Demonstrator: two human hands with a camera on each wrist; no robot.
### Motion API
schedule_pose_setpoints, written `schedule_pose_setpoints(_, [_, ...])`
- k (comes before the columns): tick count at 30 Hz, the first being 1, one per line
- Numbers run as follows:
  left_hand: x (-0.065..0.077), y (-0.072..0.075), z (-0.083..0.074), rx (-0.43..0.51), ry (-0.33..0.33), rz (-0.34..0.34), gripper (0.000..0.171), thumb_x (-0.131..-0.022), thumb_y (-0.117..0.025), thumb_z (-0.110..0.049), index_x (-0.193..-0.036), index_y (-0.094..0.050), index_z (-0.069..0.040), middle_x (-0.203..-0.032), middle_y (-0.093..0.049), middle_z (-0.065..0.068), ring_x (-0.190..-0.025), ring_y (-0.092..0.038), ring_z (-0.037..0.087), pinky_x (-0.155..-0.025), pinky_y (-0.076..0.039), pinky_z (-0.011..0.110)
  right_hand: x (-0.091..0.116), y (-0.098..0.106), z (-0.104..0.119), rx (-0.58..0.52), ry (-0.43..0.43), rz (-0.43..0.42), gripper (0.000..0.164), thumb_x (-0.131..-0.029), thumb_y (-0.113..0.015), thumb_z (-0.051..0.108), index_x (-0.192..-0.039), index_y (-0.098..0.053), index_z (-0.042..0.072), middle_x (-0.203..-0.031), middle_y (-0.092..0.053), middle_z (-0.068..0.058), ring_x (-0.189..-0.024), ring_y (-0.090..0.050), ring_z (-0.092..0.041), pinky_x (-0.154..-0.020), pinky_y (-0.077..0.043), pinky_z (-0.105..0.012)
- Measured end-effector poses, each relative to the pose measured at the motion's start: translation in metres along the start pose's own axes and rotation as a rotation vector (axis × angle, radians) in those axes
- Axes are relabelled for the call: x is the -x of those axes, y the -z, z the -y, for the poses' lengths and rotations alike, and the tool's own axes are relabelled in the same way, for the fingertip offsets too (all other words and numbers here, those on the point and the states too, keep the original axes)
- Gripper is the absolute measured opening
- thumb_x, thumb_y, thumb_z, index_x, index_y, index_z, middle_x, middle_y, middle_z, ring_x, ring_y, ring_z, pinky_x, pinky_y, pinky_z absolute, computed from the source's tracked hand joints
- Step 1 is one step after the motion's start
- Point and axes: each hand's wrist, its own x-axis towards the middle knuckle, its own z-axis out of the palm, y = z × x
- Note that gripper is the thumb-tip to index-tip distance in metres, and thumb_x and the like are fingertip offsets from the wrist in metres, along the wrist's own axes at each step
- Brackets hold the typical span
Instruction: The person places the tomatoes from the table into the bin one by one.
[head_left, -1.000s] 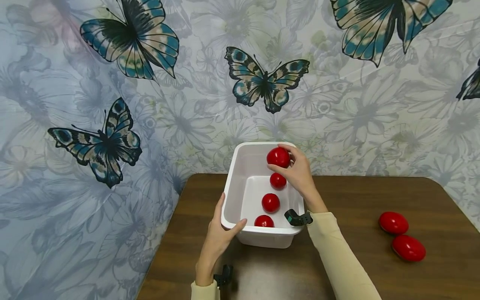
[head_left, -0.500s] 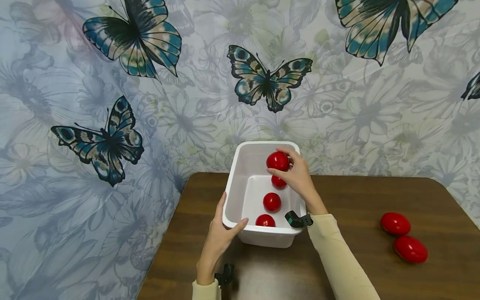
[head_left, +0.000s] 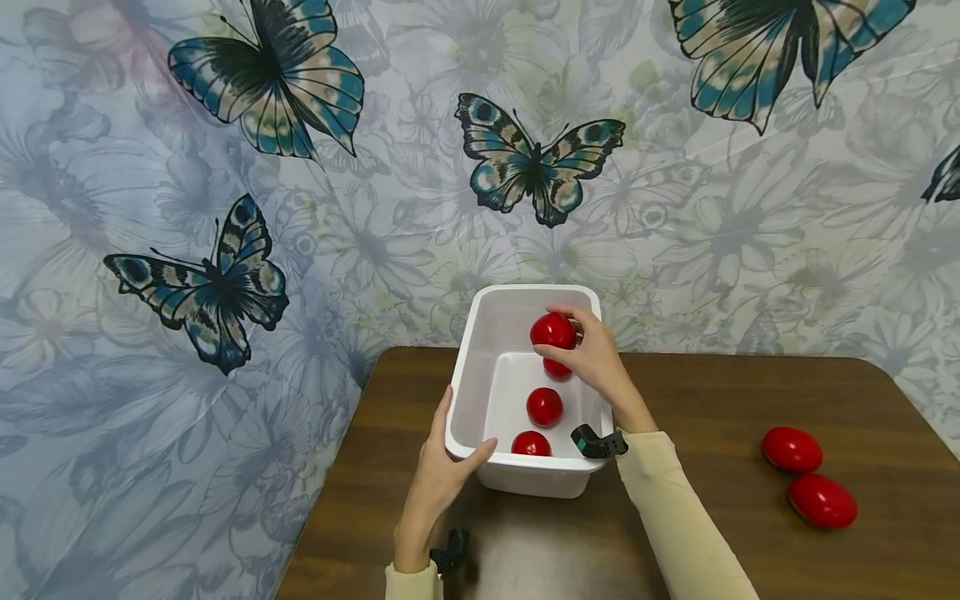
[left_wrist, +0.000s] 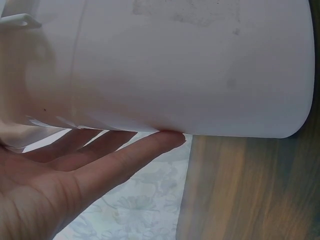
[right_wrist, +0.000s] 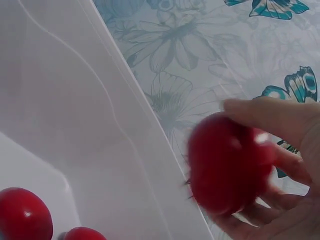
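A white plastic tub (head_left: 468,367) stands on the brown table, with several glossy red tomatoes (head_left: 544,406) in a rough row along its right part. Over the tub's far right side, my right hand (head_left: 588,350) holds another tomato (head_left: 552,331) between thumb and fingers. In the right wrist view this held tomato (right_wrist: 227,162) is blurred, with small dark points at its left edge. My left hand (head_left: 438,471) rests at the tub's near left corner, thumb over the rim. The left wrist view shows straight fingers (left_wrist: 135,155) touching the outside wall.
Two more tomatoes (head_left: 792,450) lie close together on the table (head_left: 697,400) to the right. A wall covering (head_left: 375,233) with flowers and butterflies rises directly behind the table. Dark bands (head_left: 598,442) sit on both wrists.
My right hand has lowered the held tomato a little toward the near side, over the far tomato in the tub. The left hand stays at the corner; the view shifted slightly.
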Motion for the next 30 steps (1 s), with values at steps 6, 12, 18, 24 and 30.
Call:
schedule_pose_setpoints(6, [-0.001,0.0,0.001,-0.006,0.0,0.006,0.101,-0.088,-0.085,-0.03,-0.167,-0.024,-0.019,-0.16,-0.043,0.016,-0.13,-0.054,0.039,-0.104,-0.05,0.057,-0.003,0.007,0.006,-0.106,0.025,-0.005,0.051,-0.091,-0.078,-0.001,-0.138,-0.058,-0.006,-0.144,-0.056,-0.025,-0.137,-0.052,-0.043,-0.114,-0.042,-0.052])
schedule_pose_setpoints(12, [-0.002,-0.001,0.001,0.008,0.014,0.0,0.101,-0.088,-0.086,-0.029,-0.167,-0.024,-0.019,-0.162,-0.041,0.015,-0.133,-0.052,0.043,-0.105,-0.047,0.06,-0.002,0.009,0.007,-0.114,0.022,0.004,0.052,-0.091,-0.078,0.001,-0.139,-0.058,-0.004,-0.144,-0.056,-0.023,-0.138,-0.052,-0.04,-0.115,-0.041,-0.053])
schedule_pose_setpoints(18, [-0.002,-0.001,0.001,0.013,0.021,-0.003,0.101,-0.088,-0.086,-0.028,-0.167,-0.024,-0.019,-0.164,-0.039,0.014,-0.135,-0.05,0.042,-0.107,-0.046,0.06,0.0,0.009,0.005,-0.107,0.024,0.012,0.053,-0.091,-0.079,0.001,-0.139,-0.059,-0.003,-0.143,-0.057,-0.022,-0.138,-0.053,-0.04,-0.115,-0.041,-0.052])
schedule_pose_setpoints(24, [0.0,-0.001,0.001,-0.01,0.014,-0.006,0.1,-0.088,-0.085,-0.027,-0.167,-0.025,-0.017,-0.164,-0.038,0.016,-0.137,-0.049,0.039,-0.109,-0.043,0.061,0.002,0.013,0.003,-0.113,0.019,0.022,0.054,-0.091,-0.079,0.002,-0.14,-0.057,-0.002,-0.144,-0.056,-0.023,-0.138,-0.052,-0.041,-0.116,-0.039,-0.053])
schedule_pose_setpoints(30, [0.0,-0.001,-0.001,-0.024,0.033,-0.005,0.1,-0.088,-0.086,-0.027,-0.167,-0.025,-0.019,-0.165,-0.037,0.015,-0.139,-0.048,0.039,-0.11,-0.042,0.06,0.008,0.028,-0.001,-0.129,0.005,0.016,0.057,-0.093,-0.077,0.004,-0.144,-0.053,-0.003,-0.148,-0.054,-0.023,-0.141,-0.048,-0.041,-0.118,-0.036,-0.054])
